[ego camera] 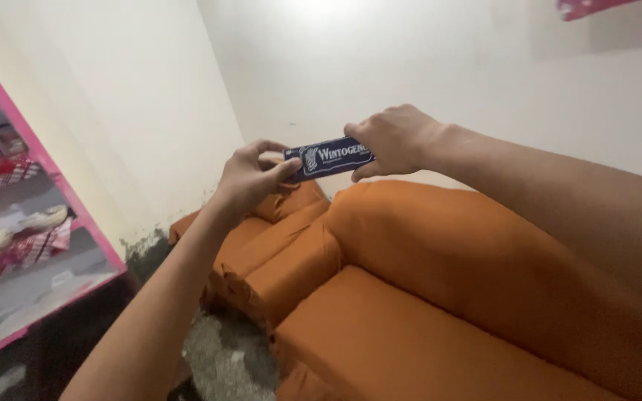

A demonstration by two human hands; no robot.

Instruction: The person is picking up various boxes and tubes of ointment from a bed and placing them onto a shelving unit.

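Both hands hold a dark blue box mid-frame.
Left hand (250,177) pinches the dark blue box (328,158) at one end; right hand (395,139) grips the other, arms outstretched above an orange sofa (410,297).

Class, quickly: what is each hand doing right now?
Left hand: closed on the left end of the dark blue box.
Right hand: closed on the box's right end.

Soft indoor light, glare on the white wall (321,15), slightly blurred, wide-angle edges.
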